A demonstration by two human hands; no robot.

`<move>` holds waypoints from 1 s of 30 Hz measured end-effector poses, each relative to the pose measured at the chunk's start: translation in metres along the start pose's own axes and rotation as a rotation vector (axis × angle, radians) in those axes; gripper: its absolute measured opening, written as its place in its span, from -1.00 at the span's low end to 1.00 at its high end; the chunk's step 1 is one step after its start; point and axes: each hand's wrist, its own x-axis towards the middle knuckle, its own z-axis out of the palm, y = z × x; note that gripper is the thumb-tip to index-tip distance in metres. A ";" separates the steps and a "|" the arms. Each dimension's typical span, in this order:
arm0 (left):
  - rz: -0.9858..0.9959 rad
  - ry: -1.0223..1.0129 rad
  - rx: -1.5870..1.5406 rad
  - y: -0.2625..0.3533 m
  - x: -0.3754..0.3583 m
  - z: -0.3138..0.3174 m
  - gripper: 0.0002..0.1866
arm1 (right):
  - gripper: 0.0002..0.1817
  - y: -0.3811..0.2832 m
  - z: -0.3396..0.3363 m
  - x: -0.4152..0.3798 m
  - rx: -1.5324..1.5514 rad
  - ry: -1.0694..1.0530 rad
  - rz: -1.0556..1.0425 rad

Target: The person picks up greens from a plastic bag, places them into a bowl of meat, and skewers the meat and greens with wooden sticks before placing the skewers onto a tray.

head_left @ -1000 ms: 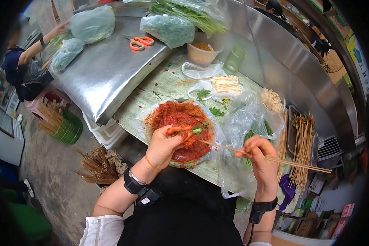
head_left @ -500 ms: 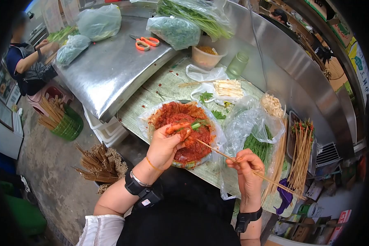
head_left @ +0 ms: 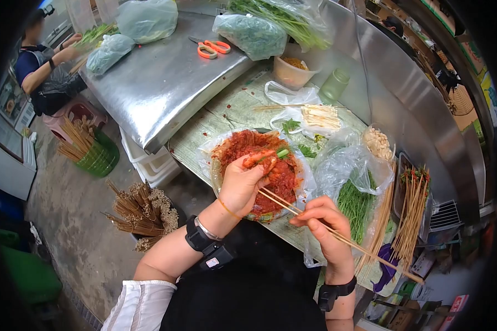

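My left hand (head_left: pixel 238 185) is closed around a red, sauce-coated roll (head_left: pixel 261 159) with a green end poking out. It hovers over a plastic-lined bowl (head_left: pixel 207 157) of red, sauced leaves (head_left: pixel 248 142). Thin bamboo skewers (head_left: pixel 345 238), apparently two, slant from the roll down to the right. My right hand (head_left: pixel 330 229) grips them along their length, thumb below and fingers above. The fingers of my left hand hide where the skewer tips meet the roll. Right of the bowl, a clear plastic bag (head_left: pixel 342 157) lies by green herb sprigs (head_left: pixel 354 207).
Bare skewers (head_left: pixel 378 220) and filled skewers on a tray (head_left: pixel 413 204) lie at right. Enoki mushrooms (head_left: pixel 321 117), a glass jar (head_left: pixel 334 85) and orange scissors (head_left: pixel 212 49) are farther back. A person (head_left: pixel 44 71) sits at far left, near a green basket of skewers (head_left: pixel 102 157).
The view has shifted, so the table appears farther right. My right hand's fingers have straightened along the skewers, which now show as two lines near the roll. My left hand still holds the roll.
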 end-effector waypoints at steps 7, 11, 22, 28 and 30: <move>0.004 -0.010 -0.038 -0.001 -0.006 0.005 -0.73 | -0.74 0.009 0.016 0.006 0.203 0.165 0.009; 0.000 -0.029 -0.048 0.007 -0.006 -0.002 -0.73 | -0.64 0.008 -0.003 0.001 0.338 0.303 -0.089; -0.014 -0.031 0.030 0.001 -0.017 0.000 -0.71 | -0.69 0.024 -0.011 0.002 0.561 0.382 -0.033; -0.016 -0.064 -0.003 0.002 -0.021 0.004 -0.72 | -0.69 0.025 -0.005 0.001 0.564 0.382 0.023; -0.016 -0.067 -0.018 -0.001 -0.022 0.004 -0.72 | -0.69 0.023 -0.004 0.001 0.554 0.381 0.019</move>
